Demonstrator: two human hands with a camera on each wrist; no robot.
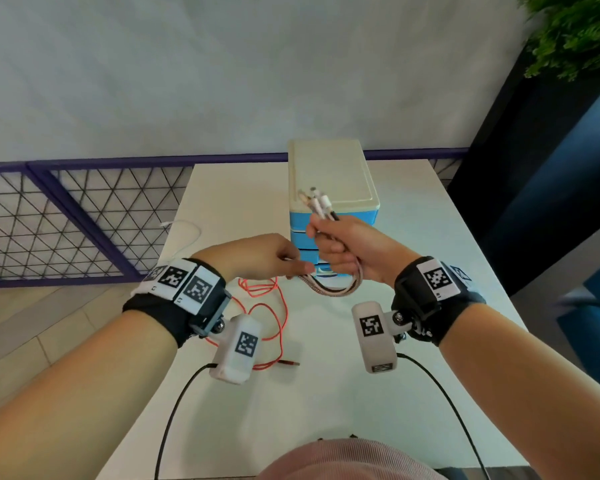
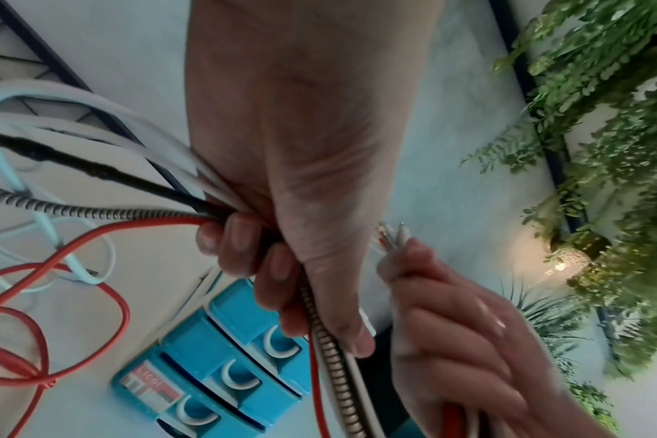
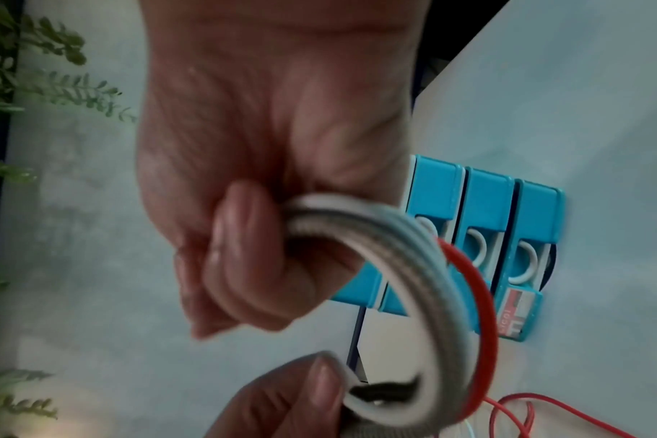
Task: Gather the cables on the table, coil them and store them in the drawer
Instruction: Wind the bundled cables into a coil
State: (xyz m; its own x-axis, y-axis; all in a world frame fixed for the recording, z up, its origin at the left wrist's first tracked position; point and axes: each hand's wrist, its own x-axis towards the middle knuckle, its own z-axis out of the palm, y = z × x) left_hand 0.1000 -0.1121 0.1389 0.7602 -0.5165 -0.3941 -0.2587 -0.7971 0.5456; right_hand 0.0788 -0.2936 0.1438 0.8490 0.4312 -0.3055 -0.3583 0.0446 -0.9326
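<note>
Several cables (white, black, grey braided, red) are gathered into one bundle [image 1: 329,289] that sags in a short loop between both hands. My right hand [image 1: 328,245] grips the bundle in a fist, with the connector ends [image 1: 317,200] sticking up from it. Just to its left, my left hand [image 1: 291,268] grips the same cables [image 2: 192,213], whose loose lengths trail down to the table. The red cable [image 1: 271,317] lies in tangled loops on the white table [image 1: 430,341]. Behind the hands stands the blue drawer unit [image 1: 329,174] with a cream top, its drawers [image 3: 484,207] closed.
A thin white cable [image 1: 187,228] curls over the table's left edge. A purple-framed mesh railing [image 1: 66,216] runs along the far left. Green plants [image 1: 575,32] hang at the upper right, and black camera leads [image 1: 177,410] trail from my wrists.
</note>
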